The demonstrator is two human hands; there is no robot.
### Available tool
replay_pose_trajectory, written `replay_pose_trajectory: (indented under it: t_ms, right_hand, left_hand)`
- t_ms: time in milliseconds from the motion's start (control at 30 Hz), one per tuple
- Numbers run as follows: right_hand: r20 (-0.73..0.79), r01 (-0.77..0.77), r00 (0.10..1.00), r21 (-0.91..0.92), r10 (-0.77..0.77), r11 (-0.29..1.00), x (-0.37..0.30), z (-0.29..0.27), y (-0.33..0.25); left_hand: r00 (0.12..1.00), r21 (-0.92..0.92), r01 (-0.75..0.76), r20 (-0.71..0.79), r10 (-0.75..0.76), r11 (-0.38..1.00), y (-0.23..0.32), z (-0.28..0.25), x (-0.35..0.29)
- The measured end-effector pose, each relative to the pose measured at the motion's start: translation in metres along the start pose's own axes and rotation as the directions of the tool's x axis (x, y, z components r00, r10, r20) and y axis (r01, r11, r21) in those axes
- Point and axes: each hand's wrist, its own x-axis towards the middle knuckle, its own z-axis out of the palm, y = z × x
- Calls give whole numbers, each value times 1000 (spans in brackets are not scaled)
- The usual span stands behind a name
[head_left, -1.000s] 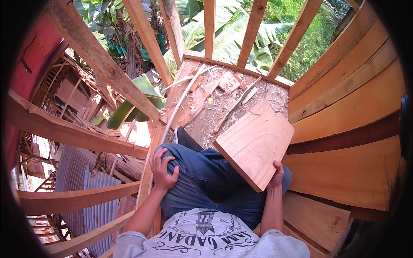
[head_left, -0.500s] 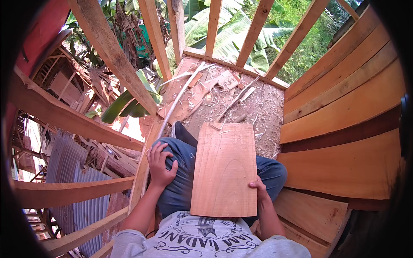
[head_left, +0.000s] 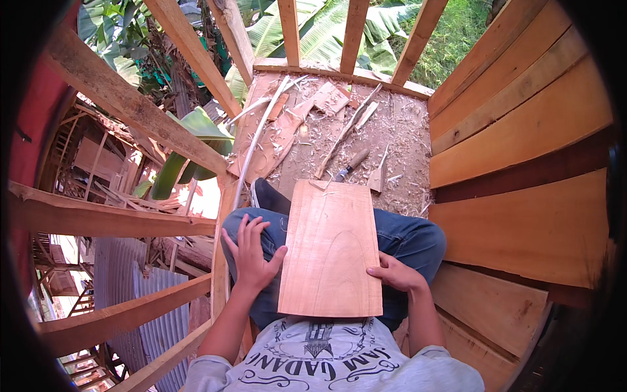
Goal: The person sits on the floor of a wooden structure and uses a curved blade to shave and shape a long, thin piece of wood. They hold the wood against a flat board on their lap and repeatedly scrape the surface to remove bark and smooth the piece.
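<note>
A flat wooden board (head_left: 331, 255) lies across my lap, its lower edge against my shirt and its far end beyond my crossed legs. My right hand (head_left: 400, 271) grips the board's right edge, thumb on top and fingers underneath, partly hidden. With fingers spread, my left hand (head_left: 253, 256) rests over my left knee, its thumb close to the board's left edge; nothing is in it. Just past the board's far end, a knife with a wooden handle (head_left: 356, 159) lies on the floor, its blade partly hidden by the board.
Wood shavings and scrap planks (head_left: 287, 130) litter the floor (head_left: 408, 157). A long thin pale strip (head_left: 260, 140) runs along the left side. Wooden posts enclose the left and far sides, with a drop beyond at left. Plank walling (head_left: 516, 222) stands close on the right.
My left hand has moved right, toward the board, with fingers spreading. The board has shifted slightly left in view, and the knife shows more plainly. My right hand keeps its hold.
</note>
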Motion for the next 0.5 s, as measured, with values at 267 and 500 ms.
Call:
replay_pose_trajectory:
  t_ms: [267,500]
  right_hand:
    - [-127,10,991,-260,-45,966,-18,0,-15]
    - [-121,-61,992,-680,-30,731,-34,8,-32]
  left_hand:
    - [883,217,-333,413,223,917,17,12,3]
    - [839,142,-286,515,176,948,28,-4,-24]
